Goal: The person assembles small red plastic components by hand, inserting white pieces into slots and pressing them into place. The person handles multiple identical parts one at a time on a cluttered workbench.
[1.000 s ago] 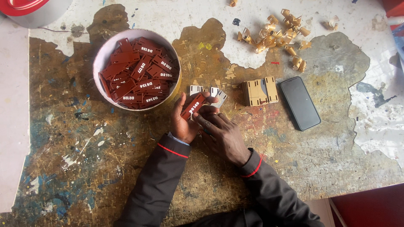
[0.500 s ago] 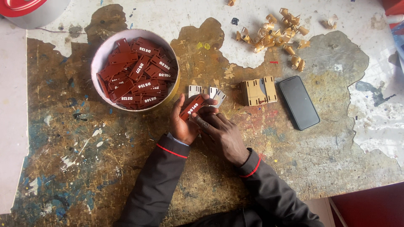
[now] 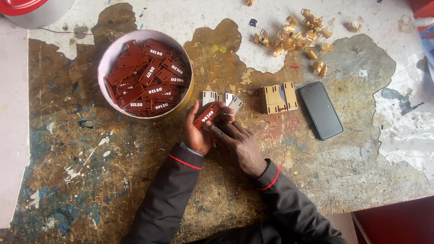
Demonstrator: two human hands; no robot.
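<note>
Tag: red-brown tag [image 3: 205,115], flat and oblong with white lettering, lies in the left hand [image 3: 197,131], tilted.
Hidden: its lower end is covered by fingers; whether the right hand [image 3: 238,143] grips it cannot be told.
Hands: touching, left closed around the tag, right fingertips against it.
Just beyond: small white clips [image 3: 221,99] on the worn table [image 3: 90,171].
Up-left: round bowl [image 3: 108,58] full of similar tags.
Right: wooden block [image 3: 276,97], dark phone [image 3: 321,110], brass bits [image 3: 294,36].
</note>
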